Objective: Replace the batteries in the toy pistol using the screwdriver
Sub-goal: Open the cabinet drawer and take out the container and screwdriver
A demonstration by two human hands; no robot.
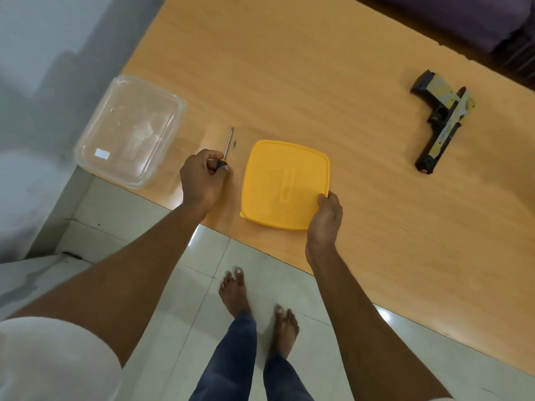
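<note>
The toy pistol (443,123) lies far right on the table (289,68), well apart from both hands. The left hand (202,180) grips the screwdriver (227,149), shaft pointing away; the right hand (325,215) pinches the yellow lid's (283,183) near corner.

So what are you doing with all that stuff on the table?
The person stands at a wooden table. The left hand grips a small screwdriver, its tip pointing away. The right hand holds the corner of a yellow lid lying on the table. A clear container sits open to the left. The toy pistol lies untouched farther right, so the battery job hasn't started.
</note>
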